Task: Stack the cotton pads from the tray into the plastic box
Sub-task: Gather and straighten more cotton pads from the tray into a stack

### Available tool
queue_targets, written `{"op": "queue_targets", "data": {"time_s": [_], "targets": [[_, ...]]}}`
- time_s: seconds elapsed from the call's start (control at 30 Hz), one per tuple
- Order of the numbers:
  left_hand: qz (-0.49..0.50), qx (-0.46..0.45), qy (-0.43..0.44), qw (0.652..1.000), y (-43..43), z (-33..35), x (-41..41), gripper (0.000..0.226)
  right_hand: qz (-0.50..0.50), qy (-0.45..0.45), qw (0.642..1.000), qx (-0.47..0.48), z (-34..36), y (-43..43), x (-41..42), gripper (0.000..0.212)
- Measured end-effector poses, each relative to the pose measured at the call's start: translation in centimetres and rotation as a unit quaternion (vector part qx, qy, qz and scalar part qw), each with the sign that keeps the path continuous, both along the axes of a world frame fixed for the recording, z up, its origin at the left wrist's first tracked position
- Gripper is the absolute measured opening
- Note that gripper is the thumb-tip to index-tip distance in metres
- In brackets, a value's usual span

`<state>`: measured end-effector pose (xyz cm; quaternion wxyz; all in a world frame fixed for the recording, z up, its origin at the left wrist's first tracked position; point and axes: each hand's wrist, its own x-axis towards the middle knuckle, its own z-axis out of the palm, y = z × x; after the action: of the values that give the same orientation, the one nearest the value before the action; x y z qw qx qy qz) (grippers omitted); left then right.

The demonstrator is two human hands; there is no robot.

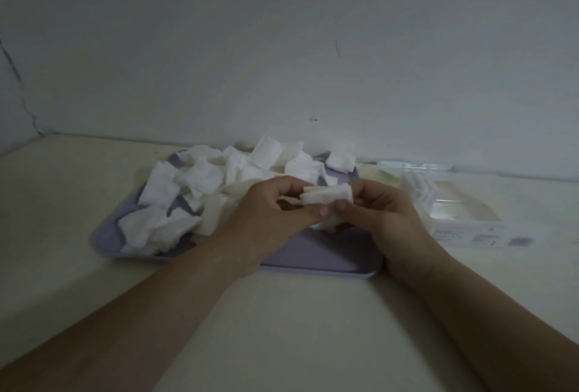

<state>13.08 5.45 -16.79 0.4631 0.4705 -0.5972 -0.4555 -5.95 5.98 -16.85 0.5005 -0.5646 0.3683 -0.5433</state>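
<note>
A pale grey painted wall [282, 31] fills the upper half of the view, and a cream flat tabletop [282, 329] meets it below. On the table lies a lavender rectangular plastic tray [329, 254], its far side close to the wall. A loose heap of white square cotton pads [194, 178] covers the tray's left and far parts. Just to the right of the tray sits a clear rectangular plastic box [463, 213], open at the top, with a few white pads standing on edge [419, 188] at its left end. Both bare forearms reach in over the tray's near edge. The left hand [269, 216] and the right hand [379, 213] meet above the tray, fingers curled, each pinching one end of a small stack of white cotton pads [327, 195] held between them.
</note>
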Motion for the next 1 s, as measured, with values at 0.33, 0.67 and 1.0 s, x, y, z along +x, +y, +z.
{"op": "queue_targets", "data": {"time_s": [0.33, 0.67, 1.0], "targets": [[-0.025, 0.016, 0.009, 1.0, 0.9, 1.0, -0.5, 0.01, -0.069, 0.138, 0.979, -0.132, -0.1, 0.1, 0.4, 0.037], [0.035, -0.119, -0.13, 0.984, 0.1, -1.2, -1.0, 0.027, -0.272, 0.171, 0.941, -0.105, 0.3, -0.2, 0.0, 0.012], [0.065, -0.162, -0.363, 0.915, -0.1, -1.8, -1.4, 0.035, -0.241, 0.187, 0.951, -0.054, -0.4, -0.1, 0.2, 0.014]]}}
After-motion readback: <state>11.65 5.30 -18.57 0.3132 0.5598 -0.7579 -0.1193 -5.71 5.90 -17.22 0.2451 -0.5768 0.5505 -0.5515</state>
